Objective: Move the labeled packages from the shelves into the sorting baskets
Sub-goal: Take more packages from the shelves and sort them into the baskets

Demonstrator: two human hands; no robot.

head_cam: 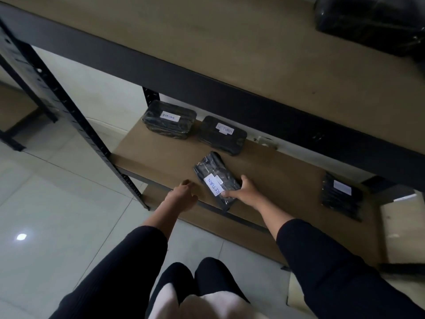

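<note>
Right hand (244, 189): your thumb and fingers gripped the RETURN package (216, 181) at the lower shelf (276, 171) edge.
Left hand (184, 192): your fingers hung loosely curled, holding nothing.

Three white labels can be read, and each one says "RETURN".

One label (214, 187) is on the black package (215, 179) at the front of the low shelf (276, 171). The word is in blue letters. The right hand (241, 191) holds this package, with its thumb next to the label.

Another label (170, 116) is on the black package at the back left (169, 119).

The third label (225, 128) is on the black package beside it (222, 135).

The package on the right (340, 195) has a white label (342, 187) too, but its word is too blurry to read.
</note>
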